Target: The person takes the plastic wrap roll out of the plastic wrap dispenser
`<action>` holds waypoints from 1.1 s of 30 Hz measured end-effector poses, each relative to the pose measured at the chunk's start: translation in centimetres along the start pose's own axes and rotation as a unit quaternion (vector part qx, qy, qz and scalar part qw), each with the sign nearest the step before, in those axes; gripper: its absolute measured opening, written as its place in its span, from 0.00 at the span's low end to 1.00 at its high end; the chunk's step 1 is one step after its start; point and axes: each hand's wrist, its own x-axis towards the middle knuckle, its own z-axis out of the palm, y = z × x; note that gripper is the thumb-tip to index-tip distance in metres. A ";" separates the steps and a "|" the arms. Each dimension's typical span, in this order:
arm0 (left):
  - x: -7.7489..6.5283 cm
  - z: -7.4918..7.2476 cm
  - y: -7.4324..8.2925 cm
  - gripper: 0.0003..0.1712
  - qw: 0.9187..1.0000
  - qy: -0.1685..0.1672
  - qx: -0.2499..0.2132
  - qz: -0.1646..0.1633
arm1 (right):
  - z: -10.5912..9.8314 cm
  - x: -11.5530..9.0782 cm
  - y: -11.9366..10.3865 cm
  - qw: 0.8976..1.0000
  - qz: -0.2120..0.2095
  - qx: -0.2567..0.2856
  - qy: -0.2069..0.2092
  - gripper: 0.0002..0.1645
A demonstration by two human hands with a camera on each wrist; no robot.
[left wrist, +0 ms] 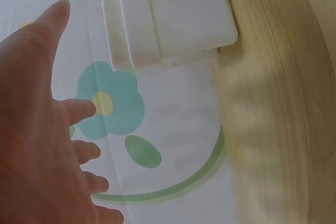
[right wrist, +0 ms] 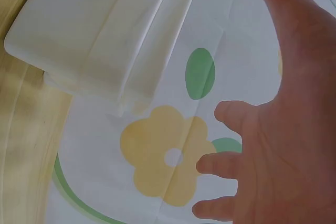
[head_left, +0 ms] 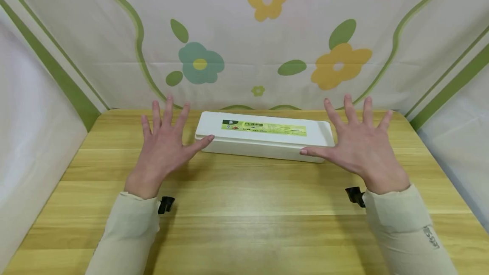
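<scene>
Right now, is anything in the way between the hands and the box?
Nothing that I can see. The left hand and right hand have their fingers spread, with only air between them and the box. The flowery cloth is behind the box, so it's not in the way.

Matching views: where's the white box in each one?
Head: the white box sits just below centre.
Left wrist: upper middle, cut off by the top edge.
Right wrist: upper left, cut off by the top edge.
Shared landmark: teal flower, only partly visible in right wrist.
</scene>
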 end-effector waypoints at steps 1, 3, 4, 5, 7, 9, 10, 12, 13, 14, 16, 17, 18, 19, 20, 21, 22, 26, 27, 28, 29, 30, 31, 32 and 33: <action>0.0 0.0 0.0 0.63 1.000 0.001 -0.001 0.001 | 0.0 0.0 0.0 1.000 0.002 0.001 0.000 0.81; 0.0 0.1 0.0 0.63 1.000 0.002 -0.002 0.001 | 0.0 -0.1 0.1 1.000 0.005 0.004 -0.001 0.81; 0.1 0.1 0.0 0.63 1.000 0.002 -0.002 0.001 | 0.0 -0.1 0.1 1.000 0.006 0.003 0.000 0.81; 0.1 0.1 0.0 0.62 1.000 0.003 -0.002 0.001 | 0.0 -0.1 0.1 1.000 0.007 0.003 0.000 0.81; 0.1 0.1 0.0 0.62 1.000 0.001 -0.003 0.000 | 0.0 -0.1 0.1 1.000 0.009 0.002 0.001 0.81; 0.2 0.2 0.0 0.63 1.000 -0.004 -0.009 -0.001 | 0.0 -0.1 0.1 1.000 0.009 0.003 0.002 0.81; 0.2 0.2 0.0 0.63 1.000 -0.008 -0.016 -0.003 | 0.0 -0.1 0.0 1.000 0.008 0.003 0.002 0.81; 0.3 0.4 -0.1 0.64 0.999 -0.019 -0.036 -0.005 | 0.0 0.1 -0.1 1.000 0.008 0.006 -0.002 0.81; 0.4 0.6 -0.2 0.64 0.998 -0.025 -0.049 -0.004 | 0.0 0.2 -0.3 1.000 0.007 0.009 -0.006 0.81; 0.5 0.7 -0.3 0.64 0.997 -0.033 -0.065 -0.004 | 0.1 0.3 -0.4 1.000 0.006 0.013 -0.012 0.81; 0.7 1.2 -0.6 0.66 0.993 -0.052 -0.104 -0.008 | 0.2 0.5 -0.7 0.999 0.004 0.020 -0.025 0.82; 0.9 1.4 -0.8 0.67 0.990 -0.061 -0.124 -0.011 | 0.2 0.7 -0.9 0.999 0.002 0.024 -0.033 0.82; 1.0 1.7 -1.0 0.68 0.987 -0.069 -0.143 -0.014 | 0.3 0.8 -1.1 0.999 -0.001 0.028 -0.039 0.83; 1.2 2.0 -1.2 0.69 0.983 -0.077 -0.163 -0.018 | 0.4 1.0 -1.3 0.999 -0.005 0.032 -0.044 0.83; 1.3 2.4 -1.4 0.70 0.979 -0.083 -0.183 -0.021 | 0.6 1.1 -1.5 0.998 -0.009 0.036 -0.049 0.83; 1.5 2.7 -1.6 0.71 0.975 -0.088 -0.201 -0.024 | 0.7 1.3 -1.7 0.998 -0.014 0.039 -0.053 0.83; 1.7 3.1 -1.9 0.72 0.972 -0.090 -0.217 -0.024 | 0.9 1.5 -1.9 0.997 -0.020 0.041 -0.055 0.83; 2.3 4.5 -2.5 0.73 0.962 -0.091 -0.257 -0.005 | 1.7 2.1 -2.7 0.996 -0.048 0.053 -0.058 0.81; 2.5 4.8 -2.6 0.71 0.960 -0.090 -0.266 0.003 | 2.0 2.3 -2.8 0.995 -0.056 0.056 -0.057 0.81; 2.6 5.0 -2.6 0.70 0.957 -0.090 -0.276 0.011 | 2.2 2.5 -2.9 0.995 -0.064 0.060 -0.055 0.80; 2.8 5.2 -2.6 0.68 0.953 -0.091 -0.288 0.019 | 2.5 2.6 -3.1 0.994 -0.071 0.065 -0.053 0.80; 2.9 5.4 -2.5 0.68 0.950 -0.091 -0.299 0.024 | 2.7 2.7 -3.2 0.993 -0.078 0.069 -0.051 0.79; 3.1 5.5 -2.5 0.68 0.947 -0.092 -0.308 0.025 | 2.9 2.9 -3.3 0.993 -0.085 0.073 -0.049 0.78; 3.2 5.5 -2.5 0.70 0.943 -0.096 -0.319 0.023 | 3.2 2.9 -3.4 0.992 -0.091 0.076 -0.048 0.77; 3.3 5.6 -2.4 0.71 0.939 -0.100 -0.330 0.018 | 3.4 3.0 -3.4 0.991 -0.096 0.079 -0.047 0.77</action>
